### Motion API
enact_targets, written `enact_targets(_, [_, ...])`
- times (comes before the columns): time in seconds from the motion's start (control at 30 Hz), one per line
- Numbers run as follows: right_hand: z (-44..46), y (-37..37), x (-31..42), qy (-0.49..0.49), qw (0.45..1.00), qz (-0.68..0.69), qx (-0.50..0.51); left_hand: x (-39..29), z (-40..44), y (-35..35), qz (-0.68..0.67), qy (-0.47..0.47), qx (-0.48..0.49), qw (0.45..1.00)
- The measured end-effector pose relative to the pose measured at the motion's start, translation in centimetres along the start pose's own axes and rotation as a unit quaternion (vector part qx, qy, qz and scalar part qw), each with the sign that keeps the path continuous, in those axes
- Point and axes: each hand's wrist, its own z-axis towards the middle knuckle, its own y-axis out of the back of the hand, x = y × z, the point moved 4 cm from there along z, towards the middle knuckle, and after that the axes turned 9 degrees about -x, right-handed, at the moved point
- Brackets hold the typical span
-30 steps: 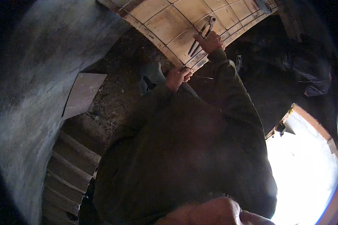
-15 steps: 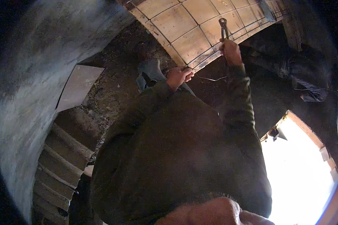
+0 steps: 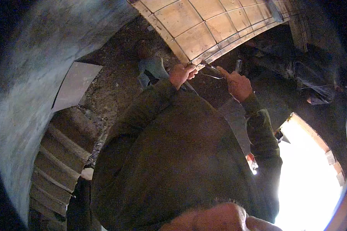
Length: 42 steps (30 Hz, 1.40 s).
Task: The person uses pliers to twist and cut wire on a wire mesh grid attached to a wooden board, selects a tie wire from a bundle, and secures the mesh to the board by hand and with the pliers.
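Observation:
My right hand [image 3: 240, 85] is closed around the handles of a pair of pincers [image 3: 212, 71]. Their head points left, to the near corner of a tan panel [image 3: 187, 38] overlaid with a grid of thin dark bars [image 3: 205, 22]. At that same corner my left hand [image 3: 182, 74] is closed in a pinch beside the pincers' jaws. What its fingers hold is mostly hidden; it looks like thin wire. Whether the jaws grip anything is too small to tell. A short shiny cylinder [image 3: 238, 65] shows just above my right hand.
A rough grey wall [image 3: 31, 77] curves along the left, with a pale flat sheet [image 3: 76, 85] against it. Corrugated sheets [image 3: 61, 161] lie at lower left. Dirt and rubble [image 3: 112, 84] cover the ground. Dark fabric [image 3: 316, 82] lies at right, above a bright opening [image 3: 308, 181].
My right hand has brought the pincers down and left from over the panel to its corner, beside my left hand. My left hand has stayed at the corner. The view has shifted slightly.

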Motion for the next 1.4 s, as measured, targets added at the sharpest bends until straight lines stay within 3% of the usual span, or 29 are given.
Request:
enact_targets(0.37, [0.5,1.1,2.7,0.04,0.975,-0.194,-0.097,-0.5,-0.3,-0.2,-0.026,0.003,0.011,1.0])
enact_targets(0.43, [0.3,1.1,3.0,0.081,0.952,-0.227,-0.19,-1.0,-0.6,-0.4,-0.032,0.006,0.018,0.999])
enact_targets(0.57, [0.0,1.4,4.0,0.076,0.945,-0.248,-0.196,2.9,2.4,0.6,-0.03,0.017,0.017,0.999])
enact_targets(0.67, [0.2,2.9,4.8,0.04,0.963,-0.216,-0.157,1.0,0.8,0.1,-0.047,0.024,0.019,0.998])
enact_targets(0.97, [0.6,4.0,5.9,0.076,0.96,-0.224,-0.152,1.2,1.1,0.4,-0.044,0.024,0.013,0.999])
enact_targets(1.03, [0.8,3.9,5.9,0.051,0.974,-0.201,-0.097,1.4,1.3,0.6,-0.043,0.018,0.024,0.999])
enact_targets(1.17, [0.7,3.7,5.7,0.056,0.98,-0.148,-0.124,0.9,0.8,0.5,-0.018,0.0,-0.003,1.0])
enact_targets(1.23, [0.5,2.5,5.2,0.032,0.992,-0.122,-0.028,1.0,0.8,0.7,-0.009,-0.003,-0.013,1.0])
enact_targets(1.37, [-0.6,2.3,4.6,0.02,0.985,-0.161,-0.06,0.8,0.6,0.7,0.034,-0.025,0.024,0.999])
enact_targets(1.4, [-0.7,2.4,4.3,-0.012,0.987,-0.162,-0.013,0.3,0.3,0.6,0.031,-0.045,0.016,0.998])
